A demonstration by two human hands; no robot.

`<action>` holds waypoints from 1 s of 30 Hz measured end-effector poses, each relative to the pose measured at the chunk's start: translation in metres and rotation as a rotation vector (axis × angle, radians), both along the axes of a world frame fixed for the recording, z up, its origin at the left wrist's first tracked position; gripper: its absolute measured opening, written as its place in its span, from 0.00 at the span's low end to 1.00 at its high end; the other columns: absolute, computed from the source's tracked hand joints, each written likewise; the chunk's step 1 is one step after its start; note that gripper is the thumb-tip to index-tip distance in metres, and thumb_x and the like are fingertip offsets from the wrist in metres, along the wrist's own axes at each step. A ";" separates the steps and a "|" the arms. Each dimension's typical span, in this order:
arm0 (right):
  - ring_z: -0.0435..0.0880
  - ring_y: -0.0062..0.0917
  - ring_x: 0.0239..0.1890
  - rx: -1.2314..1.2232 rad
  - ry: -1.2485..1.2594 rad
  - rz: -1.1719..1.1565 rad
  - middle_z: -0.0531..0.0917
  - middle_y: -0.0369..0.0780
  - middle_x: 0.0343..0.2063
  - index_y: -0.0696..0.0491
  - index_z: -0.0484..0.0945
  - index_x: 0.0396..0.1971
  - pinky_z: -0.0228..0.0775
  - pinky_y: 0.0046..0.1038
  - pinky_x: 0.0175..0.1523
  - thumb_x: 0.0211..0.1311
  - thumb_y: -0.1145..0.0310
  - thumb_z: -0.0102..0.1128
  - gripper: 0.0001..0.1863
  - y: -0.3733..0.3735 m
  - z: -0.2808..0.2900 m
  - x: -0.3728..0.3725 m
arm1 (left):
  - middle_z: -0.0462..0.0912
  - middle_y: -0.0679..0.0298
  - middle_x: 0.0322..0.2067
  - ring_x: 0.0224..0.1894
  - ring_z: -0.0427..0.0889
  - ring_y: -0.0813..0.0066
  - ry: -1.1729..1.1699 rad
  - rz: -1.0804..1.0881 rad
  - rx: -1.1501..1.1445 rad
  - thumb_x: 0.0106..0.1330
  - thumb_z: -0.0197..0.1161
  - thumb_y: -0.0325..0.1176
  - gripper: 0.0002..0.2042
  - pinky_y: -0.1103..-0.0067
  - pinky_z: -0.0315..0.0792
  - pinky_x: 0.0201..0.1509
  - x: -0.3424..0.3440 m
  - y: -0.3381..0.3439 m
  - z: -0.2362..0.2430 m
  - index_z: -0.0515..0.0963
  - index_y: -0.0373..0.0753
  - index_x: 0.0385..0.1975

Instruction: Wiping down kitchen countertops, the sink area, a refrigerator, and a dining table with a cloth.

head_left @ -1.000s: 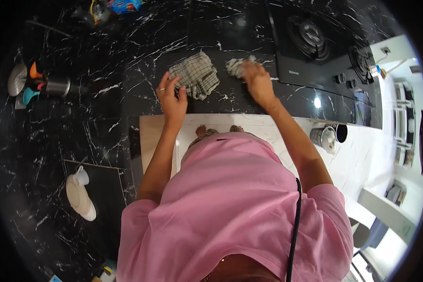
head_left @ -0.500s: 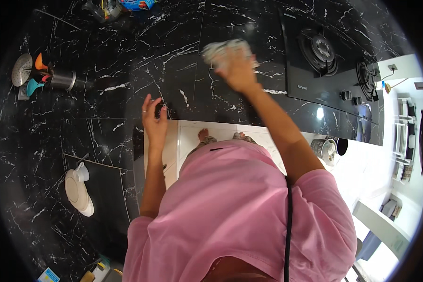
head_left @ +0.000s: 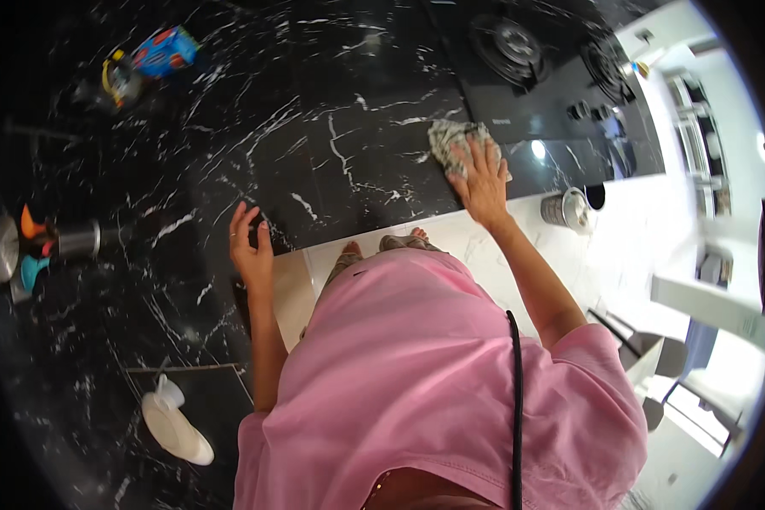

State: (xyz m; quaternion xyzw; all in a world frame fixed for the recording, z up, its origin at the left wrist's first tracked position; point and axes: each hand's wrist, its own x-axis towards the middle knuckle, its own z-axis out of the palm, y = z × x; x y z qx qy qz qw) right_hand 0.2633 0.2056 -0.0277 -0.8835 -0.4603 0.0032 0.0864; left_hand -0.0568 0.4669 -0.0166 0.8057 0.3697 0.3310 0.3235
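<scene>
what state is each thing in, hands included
Cloth: crumpled, on the counter
Right hand: fingers spread, laid on the cloth
Left hand: empty, fingers part bent
Hob: no pan on it, no flame visible
Utensil holder: filled with utensils
Blue packet: open or sealed, cannot tell

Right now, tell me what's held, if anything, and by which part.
The right grip lies spread over the near side of the crumpled cloth; any pinch cannot be told. The left grip is empty.
</scene>
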 end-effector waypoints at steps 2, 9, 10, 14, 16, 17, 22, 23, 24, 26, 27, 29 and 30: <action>0.45 0.47 0.75 0.001 -0.029 -0.231 0.57 0.39 0.72 0.35 0.64 0.68 0.44 0.63 0.69 0.61 0.50 0.61 0.34 -0.006 -0.001 -0.013 | 0.76 0.56 0.58 0.59 0.75 0.60 -0.028 -0.089 -0.008 0.64 0.61 0.24 0.13 0.72 0.68 0.61 0.021 0.001 0.001 0.80 0.36 0.48; 0.47 0.47 0.75 0.125 0.051 0.135 0.58 0.39 0.72 0.36 0.68 0.66 0.41 0.62 0.70 0.62 0.51 0.60 0.31 -0.006 -0.007 -0.048 | 0.75 0.55 0.59 0.61 0.73 0.55 -0.063 -0.485 0.004 0.63 0.60 0.23 0.13 0.69 0.67 0.62 0.109 -0.028 0.017 0.79 0.35 0.48; 0.48 0.47 0.74 0.155 0.015 -0.012 0.57 0.39 0.72 0.36 0.67 0.66 0.41 0.63 0.69 0.63 0.48 0.58 0.31 -0.034 -0.015 -0.025 | 0.75 0.55 0.59 0.61 0.72 0.54 -0.056 -0.520 0.023 0.63 0.60 0.23 0.14 0.68 0.67 0.63 0.115 -0.032 0.016 0.79 0.36 0.48; 0.48 0.49 0.74 0.166 -0.127 -0.635 0.57 0.40 0.72 0.36 0.63 0.68 0.41 0.64 0.69 0.66 0.48 0.54 0.31 -0.103 -0.030 0.061 | 0.75 0.55 0.59 0.62 0.71 0.52 -0.030 -0.619 0.067 0.62 0.61 0.23 0.14 0.66 0.65 0.65 0.135 -0.049 0.011 0.79 0.36 0.49; 0.48 0.50 0.74 0.202 -0.159 -0.582 0.57 0.41 0.72 0.37 0.63 0.68 0.41 0.64 0.69 0.67 0.48 0.53 0.31 -0.082 -0.029 0.059 | 0.75 0.55 0.59 0.63 0.69 0.50 -0.008 -0.637 0.069 0.61 0.61 0.23 0.14 0.64 0.63 0.67 0.150 -0.057 0.007 0.79 0.37 0.48; 0.48 0.51 0.74 0.230 -0.187 -0.528 0.58 0.41 0.72 0.37 0.63 0.68 0.42 0.64 0.68 0.67 0.48 0.52 0.30 -0.066 -0.031 0.055 | 0.75 0.55 0.59 0.63 0.69 0.50 -0.010 -0.630 0.077 0.61 0.61 0.23 0.14 0.64 0.63 0.67 0.157 -0.062 0.004 0.79 0.37 0.48; 0.50 0.51 0.73 0.200 -0.119 -0.246 0.60 0.41 0.70 0.38 0.65 0.67 0.44 0.64 0.67 0.68 0.46 0.49 0.29 -0.035 -0.007 0.105 | 0.68 0.53 0.65 0.68 0.62 0.47 0.166 -0.611 0.122 0.61 0.64 0.28 0.18 0.60 0.59 0.70 0.198 -0.095 -0.003 0.77 0.40 0.52; 0.50 0.51 0.73 0.208 -0.117 -0.249 0.60 0.41 0.70 0.38 0.65 0.67 0.44 0.64 0.67 0.68 0.46 0.49 0.29 -0.029 -0.003 0.117 | 0.66 0.52 0.66 0.70 0.59 0.44 0.216 -0.614 0.160 0.61 0.65 0.31 0.20 0.57 0.58 0.70 0.210 -0.104 -0.002 0.76 0.41 0.55; 0.49 0.51 0.73 0.181 -0.132 -0.231 0.61 0.41 0.70 0.37 0.64 0.67 0.45 0.63 0.68 0.68 0.46 0.50 0.29 -0.018 0.002 0.131 | 0.63 0.51 0.68 0.71 0.55 0.41 0.266 -0.617 0.197 0.61 0.66 0.33 0.23 0.53 0.57 0.70 0.221 -0.113 -0.001 0.74 0.42 0.57; 0.49 0.51 0.73 0.124 -0.161 -0.205 0.61 0.40 0.70 0.36 0.63 0.68 0.46 0.62 0.68 0.68 0.47 0.50 0.29 -0.009 0.004 0.155 | 0.60 0.51 0.69 0.72 0.53 0.40 0.407 -0.572 0.169 0.61 0.67 0.34 0.25 0.50 0.55 0.70 0.242 -0.131 0.012 0.72 0.43 0.60; 0.49 0.51 0.73 0.128 -0.159 -0.216 0.61 0.40 0.70 0.36 0.63 0.68 0.46 0.62 0.68 0.68 0.47 0.50 0.29 -0.016 0.000 0.160 | 0.57 0.51 0.70 0.72 0.50 0.39 0.539 -0.519 0.133 0.61 0.67 0.36 0.28 0.47 0.54 0.70 0.251 -0.139 0.020 0.69 0.45 0.63; 0.53 0.50 0.71 0.233 -0.101 0.051 0.63 0.41 0.68 0.37 0.66 0.66 0.48 0.59 0.67 0.67 0.47 0.51 0.28 -0.029 -0.008 0.161 | 0.54 0.51 0.72 0.73 0.48 0.38 0.671 -0.458 0.106 0.60 0.68 0.37 0.31 0.44 0.53 0.69 0.264 -0.149 0.027 0.66 0.47 0.66; 0.56 0.49 0.70 0.282 -0.073 0.190 0.64 0.41 0.68 0.37 0.68 0.65 0.50 0.58 0.67 0.66 0.47 0.52 0.28 -0.034 -0.009 0.166 | 0.53 0.51 0.72 0.73 0.47 0.38 0.702 -0.453 0.093 0.60 0.68 0.38 0.33 0.42 0.52 0.69 0.264 -0.149 0.027 0.65 0.48 0.67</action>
